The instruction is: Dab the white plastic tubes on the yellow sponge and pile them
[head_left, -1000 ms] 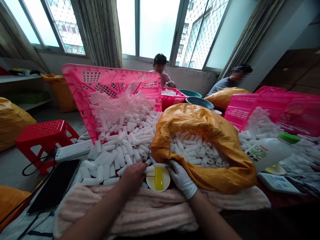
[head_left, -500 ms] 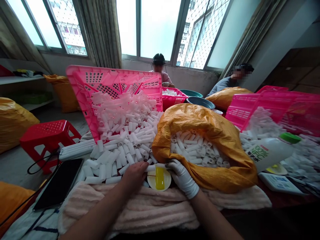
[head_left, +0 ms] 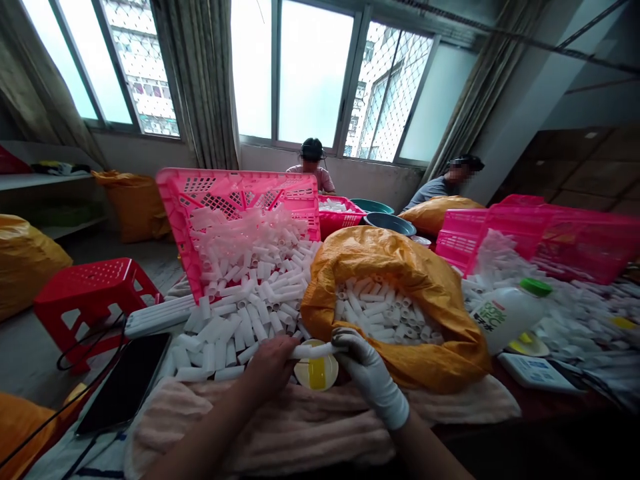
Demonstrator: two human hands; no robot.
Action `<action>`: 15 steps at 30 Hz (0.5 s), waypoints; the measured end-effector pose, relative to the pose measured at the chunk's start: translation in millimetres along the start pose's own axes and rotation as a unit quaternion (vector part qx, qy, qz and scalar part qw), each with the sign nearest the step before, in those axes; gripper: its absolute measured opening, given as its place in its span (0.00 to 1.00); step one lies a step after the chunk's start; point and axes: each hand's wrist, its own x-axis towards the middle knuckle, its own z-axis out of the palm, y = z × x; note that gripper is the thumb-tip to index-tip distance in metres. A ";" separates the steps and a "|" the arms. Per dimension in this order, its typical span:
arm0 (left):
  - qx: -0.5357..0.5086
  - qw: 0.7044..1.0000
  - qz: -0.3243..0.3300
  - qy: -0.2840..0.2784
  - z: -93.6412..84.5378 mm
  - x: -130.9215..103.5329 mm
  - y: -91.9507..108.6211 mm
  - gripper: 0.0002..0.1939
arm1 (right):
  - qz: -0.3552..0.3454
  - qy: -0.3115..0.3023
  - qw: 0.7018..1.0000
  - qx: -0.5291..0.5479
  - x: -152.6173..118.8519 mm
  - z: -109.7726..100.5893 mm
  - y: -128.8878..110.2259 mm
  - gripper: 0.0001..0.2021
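Note:
Between my hands a white tube (head_left: 314,350) lies level over a round pale dish (head_left: 320,381) with a yellow patch. My bare left hand (head_left: 274,360) is closed on the tube's left end. My right hand (head_left: 361,363), in a white glove, pinches its right end. Just beyond my left hand lies a heap of short white tubes (head_left: 250,320), spilling from a tilted pink crate (head_left: 173,220). An orange sack (head_left: 450,347) with its mouth open, holding many white tubes, stands beyond and right of my right hand.
A pinkish towel (head_left: 300,433) lies under my forearms. At left are a black phone (head_left: 127,380) and a red stool (head_left: 90,280). A white bottle (head_left: 507,317) with a green cap and a flat device (head_left: 540,373) are at right. Two people sit farther back.
The view has tilted up slightly. The tube has risen a little off the dish's upper edge, and its right end is now tipped slightly upward. Both hands still hold it.

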 end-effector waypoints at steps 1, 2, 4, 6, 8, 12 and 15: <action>-0.011 1.000 -0.003 -0.004 -1.9 -2.1 4.2 0.11 | -0.021 -0.012 1.000 -0.009 1.6 -2.3 -5.5 0.07; -0.023 1.000 -0.008 -0.008 -3.8 -4.4 8.5 0.11 | -0.032 -0.022 0.999 -0.014 3.1 -4.7 -9.8 0.07; -0.047 0.999 -0.020 -0.016 -7.2 -9.4 16.8 0.11 | -0.016 -0.033 0.999 -0.004 4.9 -8.5 -14.8 0.08; -0.047 0.998 -0.032 -0.025 -9.0 -14.1 23.9 0.10 | 0.025 -0.045 0.999 0.013 4.4 -10.1 -17.6 0.10; -0.022 0.999 -0.033 -0.032 -8.6 -17.9 29.7 0.09 | 0.035 -0.067 0.997 0.014 1.7 -9.2 -21.6 0.08; 0.031 0.997 -0.030 -0.069 -3.1 -22.9 41.1 0.10 | 0.022 -0.119 0.993 -0.010 -4.6 -2.1 -31.3 0.09; 0.093 0.991 -0.033 -0.092 0.4 -25.1 51.9 0.13 | 0.112 -0.093 0.987 -0.071 -8.1 6.2 -31.5 0.15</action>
